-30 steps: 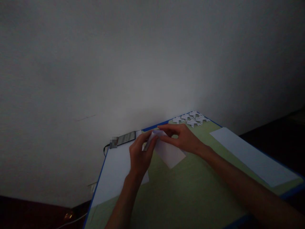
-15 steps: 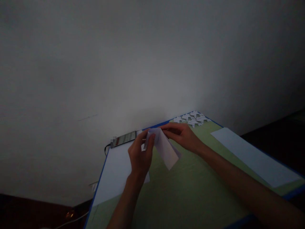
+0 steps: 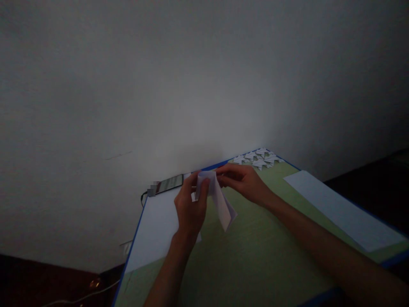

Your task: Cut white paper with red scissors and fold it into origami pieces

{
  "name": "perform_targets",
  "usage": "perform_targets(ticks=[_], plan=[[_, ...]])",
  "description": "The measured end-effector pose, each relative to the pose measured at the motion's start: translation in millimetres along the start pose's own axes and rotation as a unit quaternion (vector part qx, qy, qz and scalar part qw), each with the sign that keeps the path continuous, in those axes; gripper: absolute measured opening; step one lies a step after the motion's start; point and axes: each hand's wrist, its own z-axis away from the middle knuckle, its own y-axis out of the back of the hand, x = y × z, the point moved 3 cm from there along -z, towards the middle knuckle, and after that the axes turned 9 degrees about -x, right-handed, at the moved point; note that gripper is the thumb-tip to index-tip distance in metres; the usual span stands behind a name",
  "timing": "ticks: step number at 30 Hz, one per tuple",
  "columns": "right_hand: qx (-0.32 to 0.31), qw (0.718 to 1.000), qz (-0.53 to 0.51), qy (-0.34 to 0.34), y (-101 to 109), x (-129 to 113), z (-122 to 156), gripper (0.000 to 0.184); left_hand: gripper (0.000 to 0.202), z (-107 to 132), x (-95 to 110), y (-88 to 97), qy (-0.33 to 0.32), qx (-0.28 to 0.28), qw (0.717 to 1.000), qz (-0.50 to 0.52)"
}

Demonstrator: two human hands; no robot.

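Note:
A white sheet of paper [image 3: 220, 200], partly folded, stands tilted over the green table top [image 3: 255, 256]. My left hand [image 3: 190, 209] pinches its upper left corner with thumb and fingers closed on it. My right hand [image 3: 246, 181] grips the upper right part of the same paper, fingers pressed together along the top fold. The paper's lower point hangs down toward the table between both hands.
Several small folded white paper shapes [image 3: 258, 158] lie at the table's far corner. A white sheet [image 3: 156, 226] lies at the left, a long white strip [image 3: 338, 209] at the right. A phone [image 3: 168, 184] with a cable rests on the far left edge by the wall.
The paper has been folded narrower: its sides came together and it now stands more upright between my hands. Both hands stayed near the same spot.

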Motion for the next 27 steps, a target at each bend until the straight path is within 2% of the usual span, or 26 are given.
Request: perform_targets(ticks=[7,19,27], plan=[[0.02,1.0,0.008,-0.001,2,0,1,0.022,0.021,0,5,1.6,-0.018,-0.004,1.0,0.014],[0.023,0.998,0.006,0.049,3,-3,1,0.009,0.021,-3,13,5.2,-0.067,-0.019,0.997,0.026],[0.024,0.997,0.02,0.066,5,-6,2,0.011,0.028,-4,14,6.8,-0.08,-0.029,0.996,-0.002]])
